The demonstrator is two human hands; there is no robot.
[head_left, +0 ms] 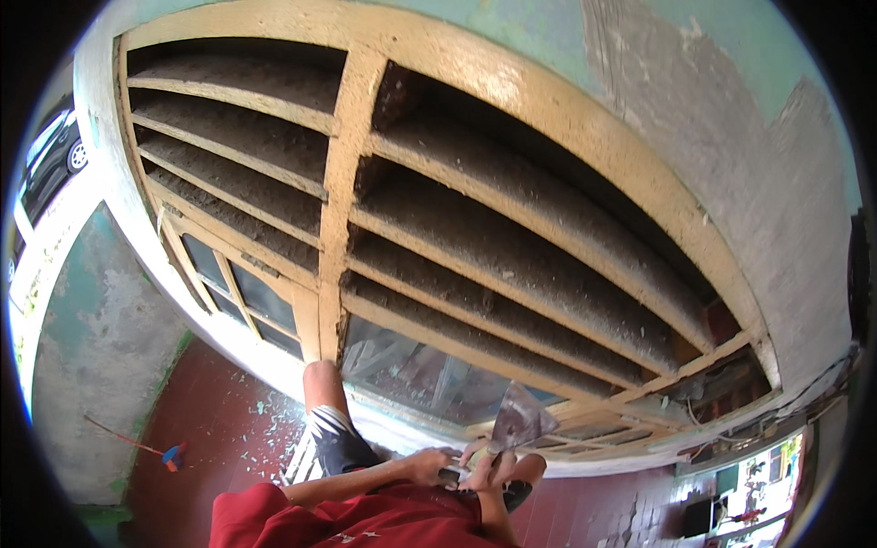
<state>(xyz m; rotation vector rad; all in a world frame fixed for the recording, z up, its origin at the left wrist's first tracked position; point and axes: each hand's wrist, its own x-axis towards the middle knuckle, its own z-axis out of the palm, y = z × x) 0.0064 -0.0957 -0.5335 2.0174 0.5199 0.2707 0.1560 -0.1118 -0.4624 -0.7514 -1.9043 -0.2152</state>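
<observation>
In front of my red shirt, my two hands are close together. My right hand (491, 470) is closed round the handle of a scraper (523, 422), whose broad, dirty metal blade points up and away from me. Beside it, my left hand (427, 467) has its fingers closed near a small greyish thing (450, 475) that I cannot make out. Just beyond the blade is a yellow-painted wooden window frame (343, 173) with dusty slats (512, 274) above glass panes (402, 361).
Green paint is patchy on the wall (722, 100) round the frame. Pale paint flakes (260, 411) lie on the red floor (196, 438). At left, a blue-headed broom (172, 458) rests near a low wall (87, 365). White ladder-like bars (300, 459) show by my knee.
</observation>
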